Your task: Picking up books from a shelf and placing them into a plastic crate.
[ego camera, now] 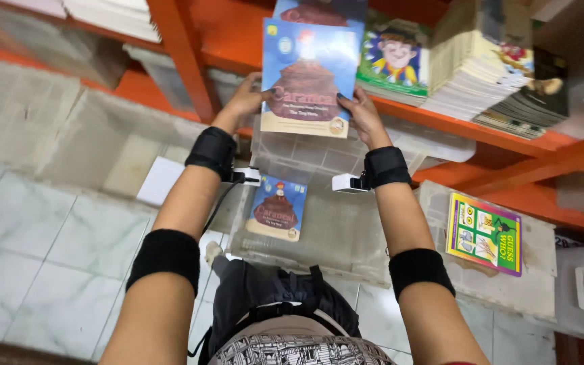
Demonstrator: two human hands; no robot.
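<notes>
You are reaching both arms forward and up, your left hand (pixel 246 98) gripping the left edge of a blue picture book (pixel 309 78) and your right hand (pixel 361 116) gripping its right edge. The book is hovering between them, above a clear plastic bin (pixel 346 236) where a matching copy (pixel 277 207) is lying. Your fingers behind the cover are hidden.

Book storeroom: orange shelves (pixel 441 122), stacked booklets (pixel 471 74)
</notes>
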